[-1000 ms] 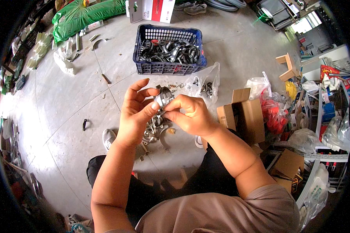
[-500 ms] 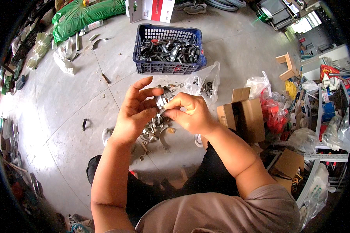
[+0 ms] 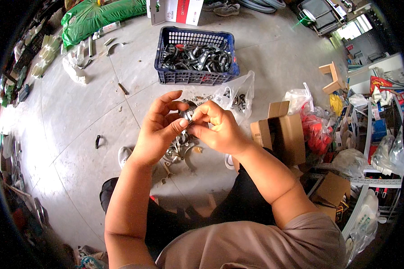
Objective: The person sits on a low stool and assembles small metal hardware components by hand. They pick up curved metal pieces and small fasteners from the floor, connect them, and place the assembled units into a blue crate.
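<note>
Both hands meet above the floor around a shiny metal pipe clamp (image 3: 187,114). My left hand (image 3: 159,125) curls its fingers and thumb about the clamp's left side. On the other side, my right hand (image 3: 217,127) pinches its edge between thumb and forefinger. The fingers cover much of the clamp, so its fastening is hidden. Below them lies a pile of loose metal clamp parts (image 3: 179,150), partly screened by the hands. Ahead stands a dark blue plastic crate (image 3: 195,80), filled with metal clamps (image 3: 197,58) that have black linings.
A clear plastic bag (image 3: 242,96) holding small hardware lies just past my right hand. To the right sits an open cardboard box (image 3: 289,139), with a red plastic bag (image 3: 318,132) beside it. A green sack (image 3: 107,20) rests at the far left.
The clamp has turned slightly between my fingers, and my left thumb has shifted up along it. My right fingers have stayed pinched at its edge. The crate and pile are unmoved.
</note>
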`<action>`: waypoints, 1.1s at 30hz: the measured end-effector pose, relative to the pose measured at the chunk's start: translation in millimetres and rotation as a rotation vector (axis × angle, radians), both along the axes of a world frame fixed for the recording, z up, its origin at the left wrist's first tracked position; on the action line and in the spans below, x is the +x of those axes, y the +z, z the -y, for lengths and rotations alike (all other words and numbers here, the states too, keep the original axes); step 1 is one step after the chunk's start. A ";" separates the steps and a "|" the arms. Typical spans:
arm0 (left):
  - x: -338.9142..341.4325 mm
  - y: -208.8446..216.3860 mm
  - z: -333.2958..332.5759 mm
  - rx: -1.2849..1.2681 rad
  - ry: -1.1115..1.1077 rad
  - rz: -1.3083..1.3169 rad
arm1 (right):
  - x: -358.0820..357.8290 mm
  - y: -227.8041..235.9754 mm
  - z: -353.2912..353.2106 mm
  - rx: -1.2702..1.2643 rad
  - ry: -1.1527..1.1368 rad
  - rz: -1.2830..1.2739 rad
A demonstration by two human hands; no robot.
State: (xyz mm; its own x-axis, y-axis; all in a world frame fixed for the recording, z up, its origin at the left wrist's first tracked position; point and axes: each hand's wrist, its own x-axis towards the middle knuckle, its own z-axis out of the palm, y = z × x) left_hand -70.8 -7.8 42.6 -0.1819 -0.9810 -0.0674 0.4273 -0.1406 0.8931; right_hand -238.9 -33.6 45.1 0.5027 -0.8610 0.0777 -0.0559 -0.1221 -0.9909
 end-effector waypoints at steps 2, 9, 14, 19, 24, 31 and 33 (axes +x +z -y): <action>1.0 -1.2 0.1 0.000 -0.025 -0.016 | -0.1 -0.7 -0.3 -0.073 -0.016 -0.060; 5.0 -5.4 2.3 0.014 -0.018 -0.061 | 0.1 -2.0 1.0 -0.011 0.008 -0.029; 8.0 -4.9 3.1 -0.009 -0.054 -0.055 | -0.8 -1.8 1.3 0.045 0.023 0.034; 7.8 -6.5 4.2 0.024 -0.019 0.013 | 0.4 -1.7 0.9 0.020 0.024 0.037; 10.5 -6.4 3.7 0.007 -0.057 -0.075 | -0.6 0.1 1.1 0.087 0.024 0.050; 8.1 -6.3 3.3 0.005 -0.031 -0.009 | 0.4 0.2 0.4 0.059 0.038 0.080; 9.1 -6.2 2.6 0.003 -0.045 -0.049 | -0.3 0.5 0.9 0.089 0.020 0.078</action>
State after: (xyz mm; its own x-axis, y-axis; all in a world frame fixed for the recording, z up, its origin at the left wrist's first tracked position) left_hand -61.7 -10.4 36.4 -0.2288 -0.9716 -0.0600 0.4638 -0.1630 0.8708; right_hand -239.2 -34.5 45.6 0.5149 -0.8563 0.0411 0.0232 -0.0339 -0.9992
